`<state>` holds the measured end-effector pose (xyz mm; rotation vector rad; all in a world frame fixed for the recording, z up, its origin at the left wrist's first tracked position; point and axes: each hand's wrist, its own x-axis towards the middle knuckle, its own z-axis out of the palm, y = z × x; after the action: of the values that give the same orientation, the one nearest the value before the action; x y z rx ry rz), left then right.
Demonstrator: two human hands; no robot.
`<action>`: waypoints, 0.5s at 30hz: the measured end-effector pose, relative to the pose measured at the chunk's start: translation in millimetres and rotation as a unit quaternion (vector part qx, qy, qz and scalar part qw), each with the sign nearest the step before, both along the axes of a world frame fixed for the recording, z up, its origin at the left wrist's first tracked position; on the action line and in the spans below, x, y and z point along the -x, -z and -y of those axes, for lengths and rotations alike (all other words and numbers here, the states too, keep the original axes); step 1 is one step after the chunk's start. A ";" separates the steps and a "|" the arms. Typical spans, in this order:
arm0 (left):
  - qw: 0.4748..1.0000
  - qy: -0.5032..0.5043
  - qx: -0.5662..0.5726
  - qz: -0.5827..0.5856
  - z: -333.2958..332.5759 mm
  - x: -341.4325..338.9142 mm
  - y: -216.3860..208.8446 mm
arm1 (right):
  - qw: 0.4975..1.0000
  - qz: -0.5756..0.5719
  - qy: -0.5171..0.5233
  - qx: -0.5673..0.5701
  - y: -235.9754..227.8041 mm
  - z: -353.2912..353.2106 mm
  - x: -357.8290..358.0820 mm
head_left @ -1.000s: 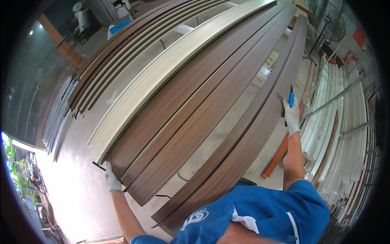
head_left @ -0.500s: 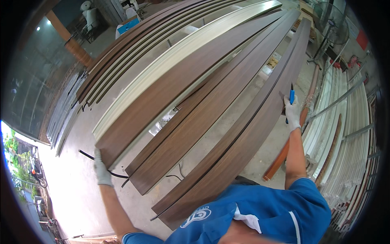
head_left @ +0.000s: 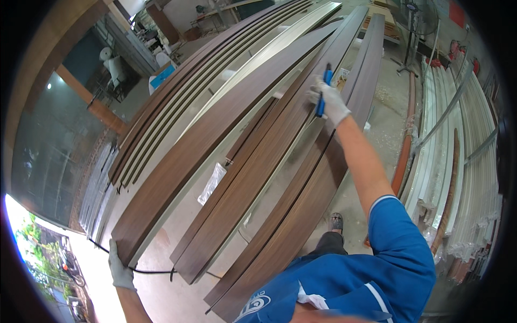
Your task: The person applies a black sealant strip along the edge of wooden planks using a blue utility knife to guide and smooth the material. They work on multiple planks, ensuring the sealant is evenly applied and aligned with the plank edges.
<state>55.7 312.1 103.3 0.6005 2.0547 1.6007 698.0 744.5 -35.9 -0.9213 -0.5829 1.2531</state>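
The long brown board (head_left: pixel 177 167) lies above the floor (head_left: pixel 393 102), partly hiding the cream board (head_left: pixel 274 51) — probably light for its length, a little bendy, smooth and easily scuffed. It looks best held by both long edges near an end. The left hand (head_left: pixel 121 270) is at its near end, beside a black strip (head_left: pixel 156 272); how far those fingers close, I cannot tell. The right hand (head_left: pixel 333 101) has its fingers wrapped around a blue tool (head_left: pixel 328 76), over the neighbouring brown boards (head_left: pixel 239 204). The blue shirt (head_left: pixel 344 277) bears a white emblem (head_left: pixel 256 304) — no label shows on the boards.
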 end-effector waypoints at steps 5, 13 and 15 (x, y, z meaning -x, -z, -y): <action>0.998 -0.059 0.009 0.025 -6.3 14.8 14.7 | 0.996 -0.065 -0.059 0.004 9.0 -105.9 -5.9; 0.983 -0.105 0.150 -0.014 -25.6 48.7 47.3 | 0.997 -0.079 -0.016 -0.009 17.9 -214.0 14.8; 0.979 -0.108 0.171 -0.022 -34.8 53.2 51.1 | 0.998 0.043 -0.007 0.039 15.0 -212.9 15.8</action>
<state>2.5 346.9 52.2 0.3004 2.4240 1.3034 682.2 957.4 -50.9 -1.0412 -0.6121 1.2607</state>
